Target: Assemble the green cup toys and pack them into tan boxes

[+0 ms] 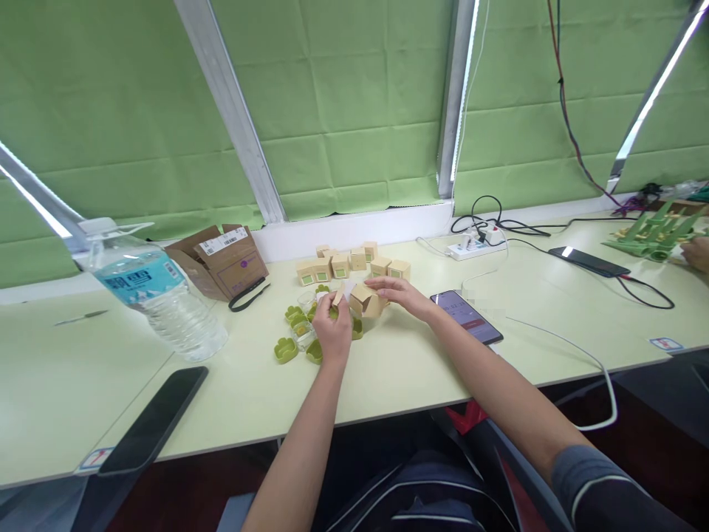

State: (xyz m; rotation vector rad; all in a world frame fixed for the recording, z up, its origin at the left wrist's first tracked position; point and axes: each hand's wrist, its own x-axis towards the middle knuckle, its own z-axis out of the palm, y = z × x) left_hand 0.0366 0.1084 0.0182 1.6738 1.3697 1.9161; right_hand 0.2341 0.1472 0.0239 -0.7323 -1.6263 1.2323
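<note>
- Nearest: black phone (155, 420) lying at the left, over the table's (388, 377) near edge.
- Left hand (333, 331): narrow pinch, thumb and fingers closed on a small tan piece (339, 297); whether loose or part of a box, could not tell.
- Right hand (405, 295): fingers fairly straight, laid over the top of an open tan box (366, 303); thumb unclear, so could not tell whether it gripped or merely steadied.
- That box sat between the two hands, tilted, flaps apart, near the table's middle.
- Under and around the left hand: green flower-shaped dishes (286, 350), plus clear plastic pieces among them.
- Right of the right hand: phone with lit screen (468, 316), lying flat.
- Left side: large water bottle (166, 299), leaning in view; brown carton (230, 266) beyond, flaps open, black strap (248, 295) before it.
- Beyond the hands: cluster of small tan boxes (341, 264).
- Farther right: white power strip (470, 250), plugs in; another person's hand (696, 253) beside green parts (653, 235).
- Farthest: green blinds (343, 111).
</note>
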